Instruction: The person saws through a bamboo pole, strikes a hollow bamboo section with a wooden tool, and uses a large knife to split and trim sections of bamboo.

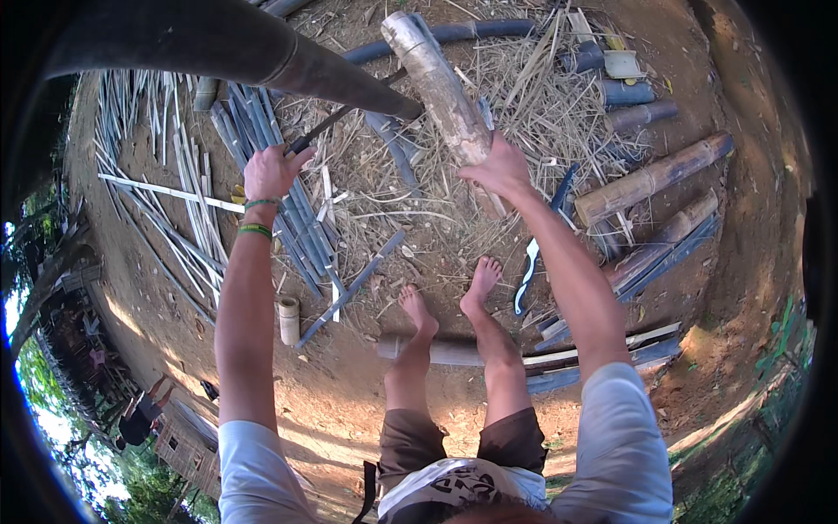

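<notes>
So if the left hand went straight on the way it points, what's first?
Ahead of the left hand, likely the thick dark bamboo pole; depth is unclear from this single view.

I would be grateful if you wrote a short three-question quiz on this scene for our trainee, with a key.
1. What does the right hand hold?
2. True or false: the saw lies on the ground to the right of the feet.
3. Which hand grips the dark handle: (a) left or (b) right?

Key: 1. A thick, mottled log. 2. True. 3. (a), the left hand.
</notes>
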Demonstrator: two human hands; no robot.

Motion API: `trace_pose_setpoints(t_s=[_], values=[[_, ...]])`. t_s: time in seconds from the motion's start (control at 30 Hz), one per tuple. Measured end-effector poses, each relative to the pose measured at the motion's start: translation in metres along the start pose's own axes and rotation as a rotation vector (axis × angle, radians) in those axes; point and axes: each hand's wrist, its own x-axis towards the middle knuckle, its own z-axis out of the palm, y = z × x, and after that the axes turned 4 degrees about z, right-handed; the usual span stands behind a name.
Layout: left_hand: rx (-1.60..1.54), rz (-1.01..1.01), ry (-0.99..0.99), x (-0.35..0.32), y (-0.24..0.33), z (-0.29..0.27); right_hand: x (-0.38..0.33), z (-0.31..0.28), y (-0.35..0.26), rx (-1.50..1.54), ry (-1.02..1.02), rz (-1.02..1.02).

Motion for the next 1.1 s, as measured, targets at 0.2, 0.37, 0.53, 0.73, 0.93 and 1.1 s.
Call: trace_pose_setpoints(t_s=[0.2,0.37,0.53,0.73,0.93,1.1], values=[[-0.018,-0.08,-0.005,-0.022,-0.025,0.03,-0.028,-0.099,-0.058,0.304,0.233,-0.327],[-0.032,-0.077,-0.019,-0.027,-0.01,0.025,-0.046,-0.143,-0.13,0.455,0.422,-0.753],[-0.033,-0.112,-0.052,-0.022,0.01,0.009,-0.016,0.001,-0.047,0.261,0.127,-0.161],[-0.064,-0.195,-0.174,-0.034,-0.026,0.028,-0.029,0.074,0.054,0.256,-0.24,0.339],[-0.291,-0.348,-0.082,-0.066,0.017,0.072,-0.052,0.004,0.117,0.403,0.09,0.413],[-0.311,-0.211,0.08,-0.058,0.041,0.073,-0.029,0.02,0.04,-0.327,0.227,0.21]])
